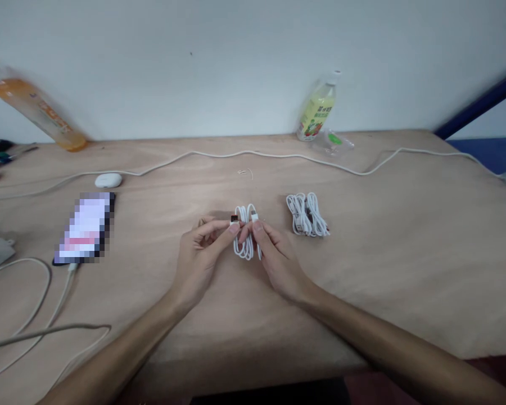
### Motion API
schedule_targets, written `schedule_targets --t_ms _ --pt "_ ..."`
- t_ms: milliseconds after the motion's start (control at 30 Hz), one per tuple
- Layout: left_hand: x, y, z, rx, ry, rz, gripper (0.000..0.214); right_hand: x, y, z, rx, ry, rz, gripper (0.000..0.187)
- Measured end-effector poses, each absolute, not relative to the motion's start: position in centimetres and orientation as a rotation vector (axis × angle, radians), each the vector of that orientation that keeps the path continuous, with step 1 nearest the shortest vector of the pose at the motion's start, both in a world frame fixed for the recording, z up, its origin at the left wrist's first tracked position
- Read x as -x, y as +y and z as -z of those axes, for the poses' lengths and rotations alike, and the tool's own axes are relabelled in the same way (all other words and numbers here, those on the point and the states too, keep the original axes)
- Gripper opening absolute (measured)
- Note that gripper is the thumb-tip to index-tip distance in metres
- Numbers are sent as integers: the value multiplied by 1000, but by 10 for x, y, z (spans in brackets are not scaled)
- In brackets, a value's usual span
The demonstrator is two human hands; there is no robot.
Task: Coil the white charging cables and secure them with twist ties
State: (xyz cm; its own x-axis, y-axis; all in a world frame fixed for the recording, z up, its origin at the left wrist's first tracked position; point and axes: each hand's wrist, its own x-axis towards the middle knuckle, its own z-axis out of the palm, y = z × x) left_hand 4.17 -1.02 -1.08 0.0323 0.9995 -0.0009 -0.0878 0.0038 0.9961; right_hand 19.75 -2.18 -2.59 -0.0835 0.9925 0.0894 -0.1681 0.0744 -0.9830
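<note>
A coiled white USB cable [245, 247] is held between both hands over the middle of the table. My left hand [200, 253] pinches its USB plug, whose dark open end points away from me. The smaller metal-tipped plug at the other end is pinched by my right hand [278, 256], thumb on top. The loops of the coil hang between the two hands. To the right of my right hand lies a bunch of coiled white cables [307, 215], several bundles side by side.
A phone [84, 228] with a charging cable lies left, near a white earbud case [108, 180]. An orange drink bottle [37, 112] and a yellow-green bottle [319, 109] stand by the wall. A long white cord [244, 152] crosses behind a small twist tie [245, 172].
</note>
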Motion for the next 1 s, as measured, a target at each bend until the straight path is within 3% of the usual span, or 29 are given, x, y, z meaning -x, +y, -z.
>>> schedule_targets --t_ms 1000 --pt "-37 -6 5 -1088 964 -1121 11 -202 -21 20 821 -1247 -1296 44"
